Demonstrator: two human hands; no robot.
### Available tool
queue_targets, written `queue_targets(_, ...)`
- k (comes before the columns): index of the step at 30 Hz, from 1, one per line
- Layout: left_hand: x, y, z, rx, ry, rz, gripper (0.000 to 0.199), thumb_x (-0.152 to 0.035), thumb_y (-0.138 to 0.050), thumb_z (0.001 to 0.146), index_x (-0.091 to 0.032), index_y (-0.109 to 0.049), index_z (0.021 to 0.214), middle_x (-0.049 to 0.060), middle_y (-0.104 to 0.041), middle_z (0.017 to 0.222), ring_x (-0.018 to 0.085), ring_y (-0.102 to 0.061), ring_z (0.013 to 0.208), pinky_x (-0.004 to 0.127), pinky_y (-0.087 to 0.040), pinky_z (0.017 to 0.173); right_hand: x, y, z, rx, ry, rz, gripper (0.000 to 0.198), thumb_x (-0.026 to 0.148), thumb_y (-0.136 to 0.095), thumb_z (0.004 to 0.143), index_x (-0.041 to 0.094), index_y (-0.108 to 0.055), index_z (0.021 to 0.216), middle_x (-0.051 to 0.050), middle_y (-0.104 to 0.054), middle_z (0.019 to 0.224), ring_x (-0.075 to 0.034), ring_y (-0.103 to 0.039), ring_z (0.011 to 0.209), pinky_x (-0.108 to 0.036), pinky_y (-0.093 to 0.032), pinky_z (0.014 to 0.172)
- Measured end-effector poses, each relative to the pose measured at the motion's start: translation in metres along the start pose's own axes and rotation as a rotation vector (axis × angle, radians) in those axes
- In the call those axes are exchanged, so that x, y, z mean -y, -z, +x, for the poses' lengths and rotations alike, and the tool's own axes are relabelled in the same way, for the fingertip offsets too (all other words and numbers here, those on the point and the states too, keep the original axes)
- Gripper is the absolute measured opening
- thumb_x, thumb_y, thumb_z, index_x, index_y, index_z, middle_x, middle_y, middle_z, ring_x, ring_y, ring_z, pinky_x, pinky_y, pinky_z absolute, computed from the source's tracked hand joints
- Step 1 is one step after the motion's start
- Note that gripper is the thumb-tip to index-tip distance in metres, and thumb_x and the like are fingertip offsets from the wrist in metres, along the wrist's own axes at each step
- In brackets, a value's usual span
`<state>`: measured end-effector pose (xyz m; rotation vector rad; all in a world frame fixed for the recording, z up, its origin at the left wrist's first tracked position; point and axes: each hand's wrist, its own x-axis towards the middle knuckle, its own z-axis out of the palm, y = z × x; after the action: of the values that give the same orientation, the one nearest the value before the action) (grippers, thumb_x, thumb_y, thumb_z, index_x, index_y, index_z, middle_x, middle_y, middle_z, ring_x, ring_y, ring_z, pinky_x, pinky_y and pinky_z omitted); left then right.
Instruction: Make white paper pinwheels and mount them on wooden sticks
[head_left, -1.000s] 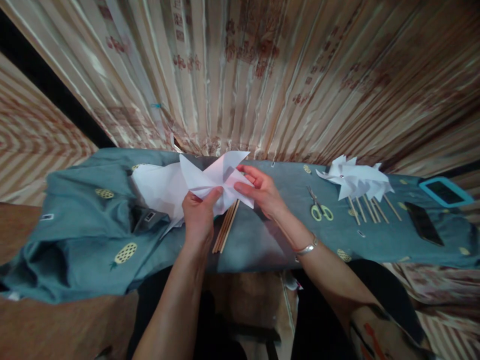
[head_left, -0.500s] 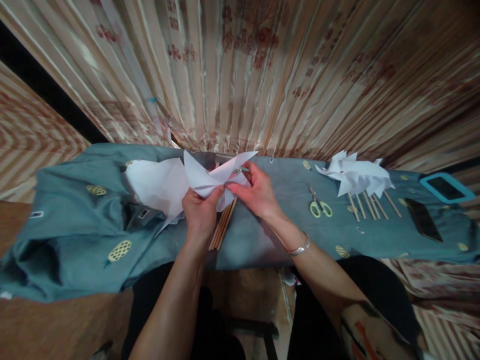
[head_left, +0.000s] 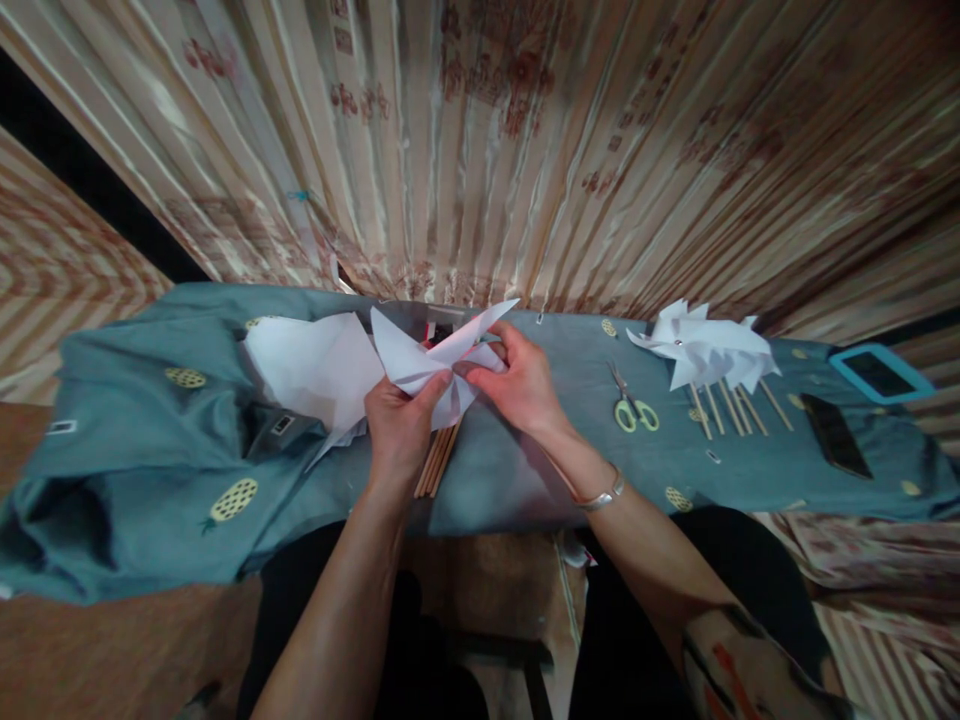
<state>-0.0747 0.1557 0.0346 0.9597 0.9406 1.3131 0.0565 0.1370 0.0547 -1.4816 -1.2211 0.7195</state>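
A white paper pinwheel (head_left: 420, 362) is held between my two hands above the table, its pointed blades spread up and out. My left hand (head_left: 401, 415) pinches its lower left side, thumb pressed near the centre. From the right, my right hand (head_left: 517, 378) closes thumb and fingers on the folds by the middle; part of those fingers is hidden behind the paper. Below the pinwheel lies a bundle of several wooden sticks (head_left: 437, 463). To the left rests a pile of white paper sheets (head_left: 311, 370).
A teal cloth (head_left: 517, 480) with pineapple prints covers the long table. Scissors with green handles (head_left: 634, 408), a stack of finished paper pinwheels on sticks (head_left: 709, 345), a dark phone (head_left: 834, 435) and a blue-framed tablet (head_left: 883, 372) lie to the right. A pleated curtain (head_left: 480, 150) hangs behind.
Between my hands, the paper's right-hand folds have drawn in a little toward the centre. Both hands keep their grip, and the view has shifted slightly.
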Motion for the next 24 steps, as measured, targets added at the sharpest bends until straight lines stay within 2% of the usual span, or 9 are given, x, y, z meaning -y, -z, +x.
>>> queue_targets(7,0.000,-0.001,-0.001,0.003,-0.011,-0.013,0.018,-0.029,-0.078,0.064,-0.013,-0.074,0.072,0.005,-0.075,0.081,0.017,-0.065,0.074,0.028,-0.052,0.072,0.000,-0.001,-0.004,-0.037,0.001,-0.110,0.044,0.027,-0.071,0.071,0.024,-0.057,0.112,0.001,-0.075,0.085,-0.020,-0.070,0.075,-0.034,-0.055,0.072)
queue_targets(14,0.005,-0.001,-0.004,0.000,0.013,-0.023,0.018,-0.027,-0.078,0.064,-0.012,-0.075,0.075,0.005,-0.075,0.080,0.017,-0.066,0.074,0.028,-0.051,0.075,-0.005,-0.002,-0.010,-0.053,-0.047,-0.128,0.038,0.030,-0.072,0.070,0.024,-0.058,0.106,-0.002,-0.075,0.090,-0.021,-0.069,0.077,-0.037,-0.055,0.073)
queue_targets(20,0.002,-0.005,-0.005,0.042,0.073,-0.049,0.034,-0.028,-0.086,0.053,-0.011,-0.075,0.079,0.006,-0.076,0.081,0.020,-0.068,0.077,0.031,-0.053,0.077,-0.011,0.004,-0.010,-0.047,-0.075,-0.033,0.053,0.033,-0.076,0.067,0.023,-0.056,0.115,-0.002,-0.075,0.089,-0.023,-0.070,0.080,-0.039,-0.057,0.075)
queue_targets(24,0.001,-0.006,-0.004,0.058,0.124,-0.060,0.037,-0.029,-0.089,0.048,-0.011,-0.076,0.077,0.006,-0.075,0.075,0.020,-0.068,0.071,0.032,-0.054,0.074,-0.009,0.010,-0.007,-0.013,-0.159,0.099,0.071,0.040,-0.083,0.057,0.022,-0.054,0.120,-0.003,-0.073,0.087,-0.023,-0.070,0.078,-0.038,-0.058,0.072)
